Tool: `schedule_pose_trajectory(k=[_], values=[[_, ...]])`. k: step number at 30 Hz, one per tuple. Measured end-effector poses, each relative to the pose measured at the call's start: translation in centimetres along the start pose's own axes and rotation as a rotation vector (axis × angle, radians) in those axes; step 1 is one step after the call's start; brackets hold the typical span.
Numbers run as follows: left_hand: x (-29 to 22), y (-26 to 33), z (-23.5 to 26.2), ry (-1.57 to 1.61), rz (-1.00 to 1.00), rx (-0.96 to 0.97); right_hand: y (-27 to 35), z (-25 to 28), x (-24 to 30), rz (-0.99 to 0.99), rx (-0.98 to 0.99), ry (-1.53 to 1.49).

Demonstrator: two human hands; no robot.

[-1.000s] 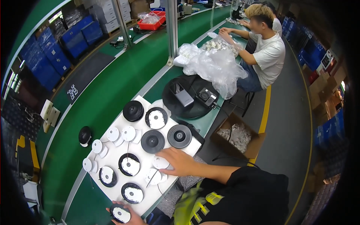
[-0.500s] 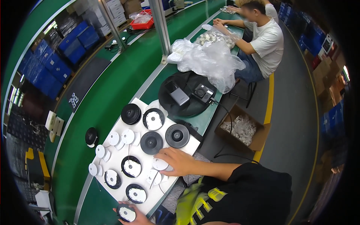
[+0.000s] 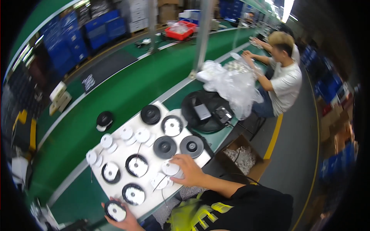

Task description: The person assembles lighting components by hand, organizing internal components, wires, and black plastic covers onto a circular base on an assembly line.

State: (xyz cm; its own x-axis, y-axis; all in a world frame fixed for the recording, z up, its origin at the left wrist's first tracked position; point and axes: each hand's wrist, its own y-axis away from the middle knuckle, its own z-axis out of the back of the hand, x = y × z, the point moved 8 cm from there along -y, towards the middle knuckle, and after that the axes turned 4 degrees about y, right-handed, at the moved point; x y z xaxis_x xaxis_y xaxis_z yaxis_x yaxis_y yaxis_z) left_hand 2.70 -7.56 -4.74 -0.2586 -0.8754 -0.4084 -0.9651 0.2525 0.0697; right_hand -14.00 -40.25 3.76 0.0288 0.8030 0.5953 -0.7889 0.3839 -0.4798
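Note:
My left hand (image 3: 130, 221) grips a black round housing with a white plate (image 3: 116, 211) inside, at the board's near left corner. The fingers of my right hand (image 3: 190, 172) curl round a white round disc (image 3: 170, 168) at the board's right side. Beside that disc lies another white piece with a thin wire (image 3: 158, 181). On the white board (image 3: 152, 204) rest several black rings with white plates (image 3: 133, 194), ribbed black discs (image 3: 165, 147) and pairs of small white discs (image 3: 142, 134). The underside of the disc at my right hand is hidden.
A round black tray (image 3: 189, 104) with electronic devices stands beyond the board, near clear plastic bags (image 3: 239, 90). One black and white part (image 3: 104, 120) sits on the green belt (image 3: 127, 92). An open carton (image 3: 252, 169) stands right; a co-worker (image 3: 287, 77) sits farther along.
The view has tilted up and swung left, so the board and bench appear shifted. Both hands keep hold of the same pieces.

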Motion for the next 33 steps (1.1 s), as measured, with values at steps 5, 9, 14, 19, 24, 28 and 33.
schedule_pose_trajectory(k=[5, 9, 14, 19, 24, 28, 33], values=[[1.0, -0.3, -0.1, 0.125, 0.051, -0.124, -2.3, 4.5, 2.3, 0.018, -0.185, -0.195], [1.1, -0.5, 0.6, 0.24, 0.078, -0.071, -12.6, 3.2, 4.5, 0.134, -0.226, -0.161], [0.8, -0.5, -1.0, 0.275, 0.059, -0.04, -29.3, -7.1, 0.7, 0.031, 0.022, -0.056], [0.6, -0.3, -0.4, 0.209, 0.025, -0.137, -36.6, -18.5, -6.6, -0.084, 0.526, 0.421], [0.9, -0.3, -0.5, 0.219, 0.02, -0.122, -37.4, -24.6, -9.5, -0.238, 0.813, 0.451], [0.9, -0.2, -0.6, 0.214, 0.024, -0.144, -37.0, -24.8, -9.1, -0.172, 0.817, 0.529], [1.0, -0.3, -0.5, 0.211, 0.055, -0.139, -35.1, -21.3, -8.4, -0.085, 0.883, 0.463]])
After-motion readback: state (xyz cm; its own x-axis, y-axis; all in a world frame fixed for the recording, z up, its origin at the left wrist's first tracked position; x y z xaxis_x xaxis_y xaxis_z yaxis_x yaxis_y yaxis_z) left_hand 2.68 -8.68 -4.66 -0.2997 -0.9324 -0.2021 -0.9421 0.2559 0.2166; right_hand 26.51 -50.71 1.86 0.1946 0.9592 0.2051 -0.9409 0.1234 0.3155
